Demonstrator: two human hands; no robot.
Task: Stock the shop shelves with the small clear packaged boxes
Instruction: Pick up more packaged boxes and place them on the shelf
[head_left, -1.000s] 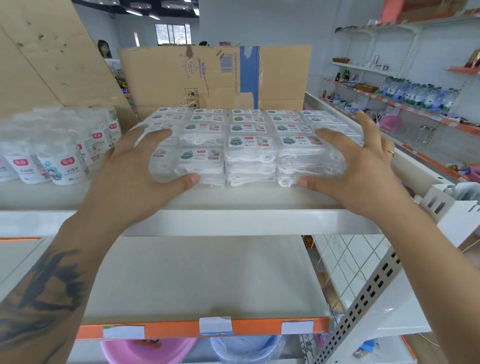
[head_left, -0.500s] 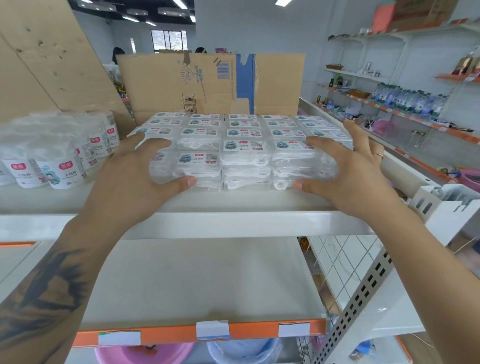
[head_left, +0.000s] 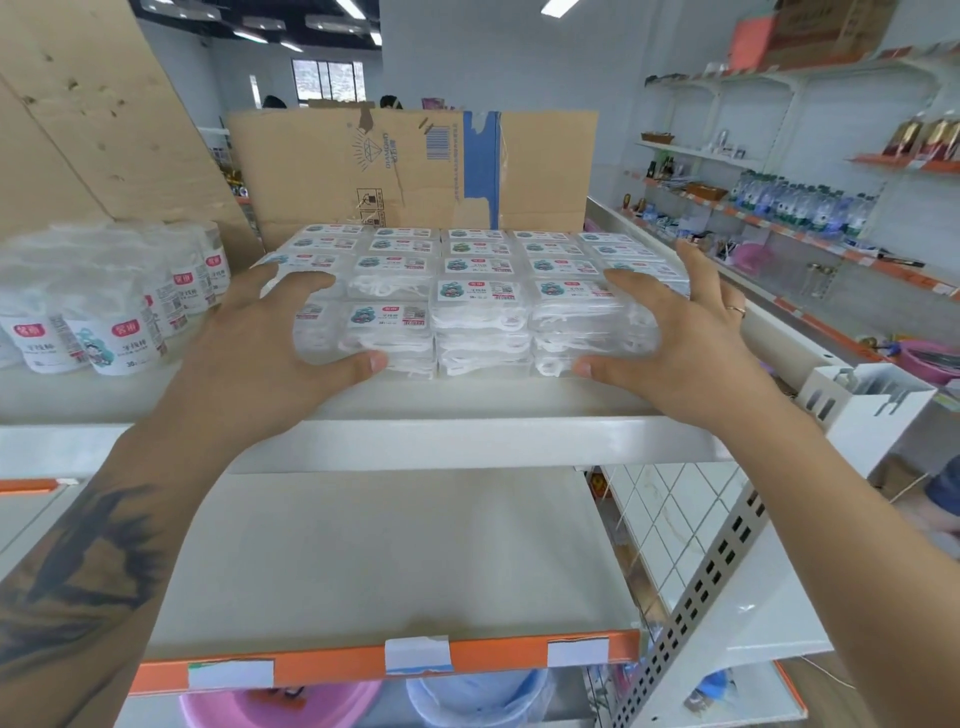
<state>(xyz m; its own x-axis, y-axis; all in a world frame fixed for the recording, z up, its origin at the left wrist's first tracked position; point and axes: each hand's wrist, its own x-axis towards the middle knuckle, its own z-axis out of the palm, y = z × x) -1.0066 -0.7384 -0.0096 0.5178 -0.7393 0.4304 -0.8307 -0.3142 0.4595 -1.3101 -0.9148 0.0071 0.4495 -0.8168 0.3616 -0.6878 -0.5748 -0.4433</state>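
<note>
Several small clear boxes (head_left: 478, 291) with blue-and-red labels stand in stacked rows as one block on the white top shelf (head_left: 467, 436). My left hand (head_left: 260, 353) lies against the block's front left corner, fingers spread over the top and thumb along the front face. At the front right corner my right hand (head_left: 691, 343) mirrors it, fingers on the top right stack and thumb low on the front. Both hands press the block from either side; no box is lifted.
Round white tubs (head_left: 119, 322) stand left of the block. An open cardboard box (head_left: 405, 171) stands behind it. The lower shelf (head_left: 395, 561) has an orange edge strip. A pink basin (head_left: 280, 706) and blue bucket (head_left: 478, 696) sit underneath. Wall shelves with bottles (head_left: 800, 202) run along the right.
Both hands stay on the block's front corners, with the fingers spread a little wider. The view has tilted slightly upward. The boxes have not visibly shifted.
</note>
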